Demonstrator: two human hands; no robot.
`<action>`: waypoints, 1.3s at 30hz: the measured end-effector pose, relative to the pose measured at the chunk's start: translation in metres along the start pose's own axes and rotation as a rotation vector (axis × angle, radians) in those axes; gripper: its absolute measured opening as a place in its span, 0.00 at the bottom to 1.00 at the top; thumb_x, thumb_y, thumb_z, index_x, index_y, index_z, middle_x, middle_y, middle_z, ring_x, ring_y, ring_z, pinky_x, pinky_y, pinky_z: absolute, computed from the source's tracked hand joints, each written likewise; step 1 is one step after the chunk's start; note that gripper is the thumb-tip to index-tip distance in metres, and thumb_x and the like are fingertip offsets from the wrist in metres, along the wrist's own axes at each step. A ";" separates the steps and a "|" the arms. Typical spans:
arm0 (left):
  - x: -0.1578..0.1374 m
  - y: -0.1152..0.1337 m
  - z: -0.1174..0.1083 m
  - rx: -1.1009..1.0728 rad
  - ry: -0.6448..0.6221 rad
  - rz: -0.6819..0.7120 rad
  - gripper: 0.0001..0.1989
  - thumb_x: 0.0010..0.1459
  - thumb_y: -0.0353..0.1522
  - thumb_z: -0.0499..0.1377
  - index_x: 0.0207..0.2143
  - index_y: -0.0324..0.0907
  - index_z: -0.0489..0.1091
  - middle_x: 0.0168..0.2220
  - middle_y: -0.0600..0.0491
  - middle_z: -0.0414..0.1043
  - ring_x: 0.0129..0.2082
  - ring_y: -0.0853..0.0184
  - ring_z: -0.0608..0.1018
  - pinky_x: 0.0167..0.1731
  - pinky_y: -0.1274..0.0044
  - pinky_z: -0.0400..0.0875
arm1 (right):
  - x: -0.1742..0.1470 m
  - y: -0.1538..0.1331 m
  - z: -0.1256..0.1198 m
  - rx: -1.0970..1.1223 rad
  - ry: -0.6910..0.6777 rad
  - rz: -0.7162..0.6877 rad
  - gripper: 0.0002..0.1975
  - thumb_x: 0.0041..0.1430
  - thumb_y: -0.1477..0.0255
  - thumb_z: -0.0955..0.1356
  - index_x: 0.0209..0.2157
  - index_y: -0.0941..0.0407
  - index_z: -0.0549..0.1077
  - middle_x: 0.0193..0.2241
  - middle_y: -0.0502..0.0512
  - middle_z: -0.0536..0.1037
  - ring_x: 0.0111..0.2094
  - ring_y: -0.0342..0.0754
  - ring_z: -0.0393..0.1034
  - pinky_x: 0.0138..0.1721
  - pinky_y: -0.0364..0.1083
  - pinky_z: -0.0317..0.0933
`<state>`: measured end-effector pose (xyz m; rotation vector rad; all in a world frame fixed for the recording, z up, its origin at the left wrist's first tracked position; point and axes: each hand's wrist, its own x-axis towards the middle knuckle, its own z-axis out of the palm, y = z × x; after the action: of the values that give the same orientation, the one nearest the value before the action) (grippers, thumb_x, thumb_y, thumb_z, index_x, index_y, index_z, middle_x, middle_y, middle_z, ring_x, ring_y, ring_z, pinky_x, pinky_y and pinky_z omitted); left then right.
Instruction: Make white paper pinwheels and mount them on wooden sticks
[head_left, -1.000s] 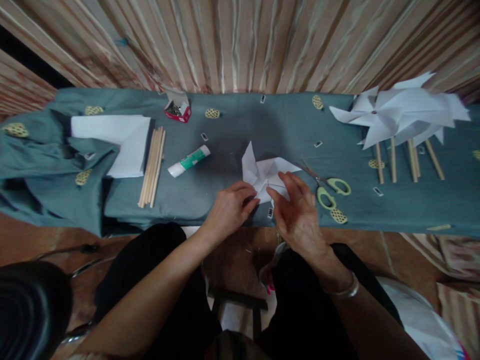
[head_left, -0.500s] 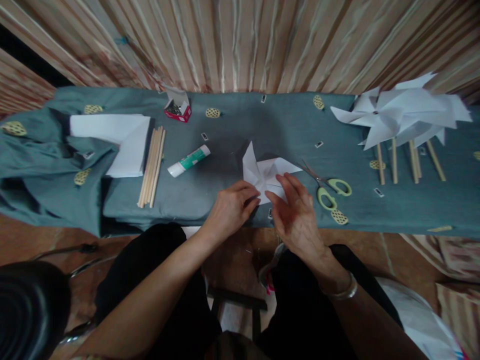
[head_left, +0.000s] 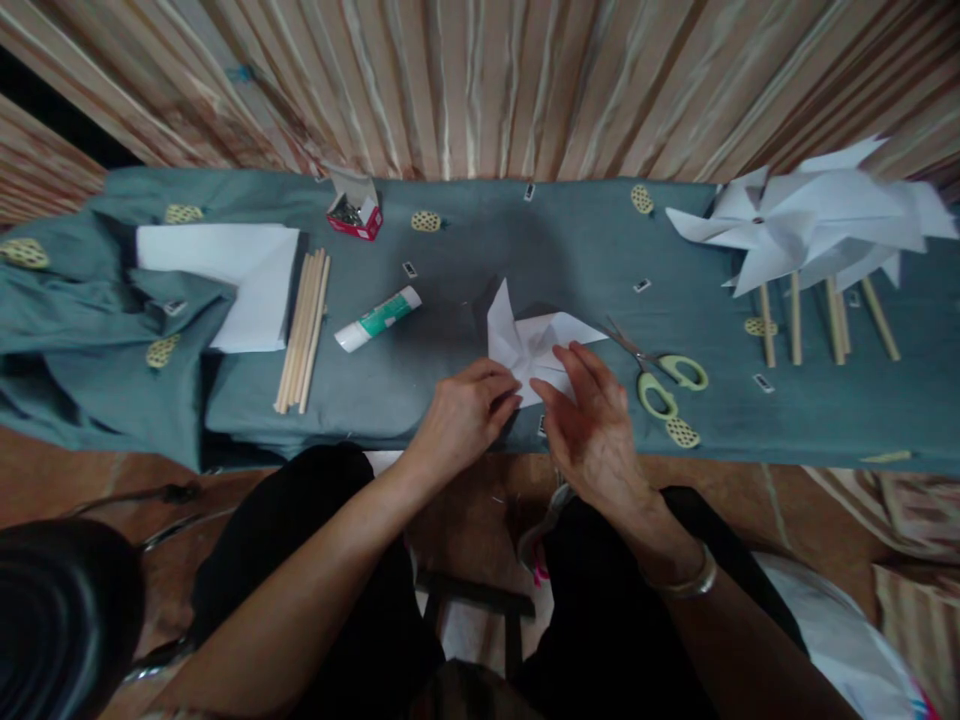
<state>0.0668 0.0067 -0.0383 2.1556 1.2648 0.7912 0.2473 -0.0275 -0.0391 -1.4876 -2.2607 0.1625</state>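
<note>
A white paper pinwheel [head_left: 534,342] lies on the cloth near the front edge, some of its points folded in to the middle. My left hand [head_left: 469,412] pinches its near-left part between thumb and fingers. On the near-right side, my right hand [head_left: 589,415] rests with thumb and fingers apart, pressing on the folded paper. My fingers hide part of the pinwheel's near side. Just right of it lie open-bladed scissors [head_left: 660,378] with green handles. A glue stick [head_left: 379,318] lies to the left.
Wooden sticks [head_left: 303,330] lie beside a stack of white paper [head_left: 262,300] on the left. A small red box [head_left: 355,220] of metal pins stands behind. Several finished pinwheels [head_left: 810,220] on sticks lie at the right. A black stool [head_left: 67,610] stands at lower left.
The view has shifted very slightly. Both hands keep the same place on the paper pinwheel, with no clear movement of other things.
</note>
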 end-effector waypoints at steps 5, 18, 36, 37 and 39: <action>0.001 0.000 0.000 -0.008 -0.023 -0.013 0.05 0.59 0.27 0.59 0.37 0.38 0.76 0.38 0.50 0.76 0.36 0.67 0.79 0.39 0.76 0.74 | 0.002 0.002 0.002 -0.052 0.027 -0.011 0.18 0.61 0.78 0.60 0.50 0.50 0.68 0.62 0.61 0.63 0.65 0.62 0.53 0.51 0.62 0.62; 0.001 0.000 0.002 -0.009 -0.028 -0.019 0.06 0.59 0.27 0.59 0.37 0.37 0.76 0.39 0.49 0.76 0.36 0.67 0.79 0.40 0.75 0.74 | 0.012 0.007 0.010 -0.113 0.041 -0.068 0.17 0.61 0.78 0.60 0.51 0.56 0.68 0.63 0.66 0.59 0.67 0.62 0.47 0.56 0.62 0.57; 0.000 -0.002 0.004 -0.006 0.002 -0.010 0.05 0.58 0.27 0.60 0.37 0.39 0.76 0.38 0.50 0.77 0.36 0.67 0.80 0.40 0.75 0.75 | 0.018 0.003 0.007 -0.058 -0.101 -0.008 0.31 0.60 0.82 0.57 0.63 0.45 0.56 0.65 0.55 0.57 0.68 0.63 0.41 0.58 0.65 0.53; 0.000 -0.002 0.004 -0.011 0.003 -0.006 0.06 0.58 0.26 0.60 0.37 0.38 0.76 0.38 0.50 0.77 0.36 0.67 0.80 0.40 0.75 0.75 | 0.019 0.002 0.008 -0.052 -0.111 -0.009 0.31 0.60 0.82 0.57 0.62 0.46 0.57 0.65 0.55 0.58 0.69 0.63 0.41 0.59 0.65 0.52; -0.002 -0.001 0.004 -0.027 0.003 0.008 0.06 0.58 0.26 0.60 0.38 0.37 0.76 0.38 0.49 0.77 0.36 0.66 0.80 0.40 0.75 0.75 | 0.021 0.001 0.008 -0.039 -0.124 -0.010 0.30 0.60 0.82 0.57 0.61 0.47 0.60 0.65 0.56 0.58 0.69 0.63 0.39 0.60 0.65 0.49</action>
<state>0.0685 0.0051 -0.0423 2.1397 1.2408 0.8109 0.2377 -0.0070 -0.0404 -1.5240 -2.3811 0.2144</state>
